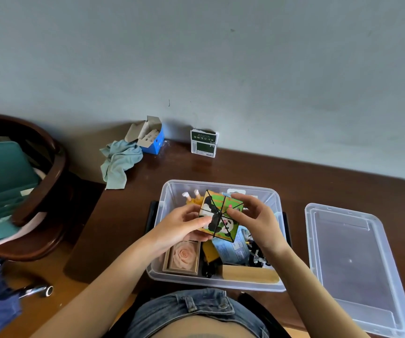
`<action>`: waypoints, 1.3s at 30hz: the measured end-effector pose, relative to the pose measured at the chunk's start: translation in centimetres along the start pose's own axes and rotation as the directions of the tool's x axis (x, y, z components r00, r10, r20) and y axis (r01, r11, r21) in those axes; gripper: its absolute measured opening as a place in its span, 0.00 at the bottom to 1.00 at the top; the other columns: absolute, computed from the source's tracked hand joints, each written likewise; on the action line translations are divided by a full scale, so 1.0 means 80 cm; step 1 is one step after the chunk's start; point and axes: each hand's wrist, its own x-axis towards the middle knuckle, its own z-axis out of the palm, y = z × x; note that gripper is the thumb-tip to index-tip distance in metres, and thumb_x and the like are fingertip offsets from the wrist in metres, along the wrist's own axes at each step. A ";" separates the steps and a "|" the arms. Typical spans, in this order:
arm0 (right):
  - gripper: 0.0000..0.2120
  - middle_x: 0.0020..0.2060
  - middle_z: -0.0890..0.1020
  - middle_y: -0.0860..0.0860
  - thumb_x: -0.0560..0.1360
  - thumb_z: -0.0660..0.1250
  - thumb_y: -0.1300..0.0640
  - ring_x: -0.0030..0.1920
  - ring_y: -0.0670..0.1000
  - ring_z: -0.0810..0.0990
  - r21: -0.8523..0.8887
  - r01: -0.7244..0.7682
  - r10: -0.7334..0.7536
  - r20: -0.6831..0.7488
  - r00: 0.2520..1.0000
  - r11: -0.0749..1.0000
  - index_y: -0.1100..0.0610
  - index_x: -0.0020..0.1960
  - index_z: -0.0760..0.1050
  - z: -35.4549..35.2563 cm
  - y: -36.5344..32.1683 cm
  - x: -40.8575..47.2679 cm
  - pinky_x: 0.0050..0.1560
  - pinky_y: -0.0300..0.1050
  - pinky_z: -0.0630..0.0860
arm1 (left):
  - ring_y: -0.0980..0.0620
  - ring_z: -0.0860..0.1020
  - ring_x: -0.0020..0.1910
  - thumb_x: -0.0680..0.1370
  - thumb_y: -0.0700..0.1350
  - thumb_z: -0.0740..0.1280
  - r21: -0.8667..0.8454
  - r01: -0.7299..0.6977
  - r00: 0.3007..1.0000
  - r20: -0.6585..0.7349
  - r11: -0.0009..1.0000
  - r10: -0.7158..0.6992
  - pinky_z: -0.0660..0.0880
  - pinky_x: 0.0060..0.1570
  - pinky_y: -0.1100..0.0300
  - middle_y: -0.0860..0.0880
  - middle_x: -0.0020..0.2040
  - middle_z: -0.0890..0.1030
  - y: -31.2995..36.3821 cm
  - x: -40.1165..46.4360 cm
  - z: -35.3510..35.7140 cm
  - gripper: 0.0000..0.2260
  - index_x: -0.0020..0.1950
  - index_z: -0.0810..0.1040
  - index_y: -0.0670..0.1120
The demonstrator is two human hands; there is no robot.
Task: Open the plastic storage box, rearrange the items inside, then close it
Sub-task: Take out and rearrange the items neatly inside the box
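At frame centre, the left hand [184,225] and right hand [257,220] are pinching a panda cube [218,215] above the open box [221,281]; lid [357,264] is lying right.

Single head-worn view, looking forward and down — close over table [269,172], wide-angle

Panda cube [217,215] in both hands' grip above open storage box [167,240].
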 end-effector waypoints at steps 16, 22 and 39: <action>0.18 0.50 0.81 0.44 0.71 0.73 0.61 0.49 0.43 0.81 -0.402 0.084 0.002 0.209 0.978 0.912 0.44 0.56 0.77 0.018 0.047 -0.016 0.49 0.41 0.79 | 0.65 0.77 0.53 0.75 0.45 0.71 0.590 -0.006 0.997 -0.056 0.808 0.048 0.75 0.55 0.65 0.59 0.53 0.80 -0.026 -0.027 -0.023 0.18 0.62 0.70 0.57; 0.17 0.48 0.77 0.42 0.72 0.72 0.55 0.42 0.45 0.78 -0.586 0.080 0.116 0.289 0.950 0.806 0.50 0.61 0.76 0.047 0.060 -0.008 0.42 0.27 0.73 | 0.57 0.78 0.41 0.75 0.50 0.69 0.852 0.052 0.999 -0.043 0.520 -0.030 0.75 0.45 0.60 0.52 0.60 0.73 -0.032 -0.029 -0.028 0.30 0.71 0.56 0.58; 0.15 0.51 0.83 0.50 0.74 0.70 0.59 0.52 0.47 0.82 -0.211 -0.060 0.082 0.097 0.992 0.976 0.56 0.60 0.77 0.057 0.057 0.012 0.56 0.43 0.78 | 0.66 0.71 0.55 0.72 0.53 0.73 0.656 0.092 0.994 -0.109 0.749 -0.026 0.67 0.47 0.74 0.62 0.57 0.74 -0.006 -0.015 -0.038 0.17 0.58 0.73 0.55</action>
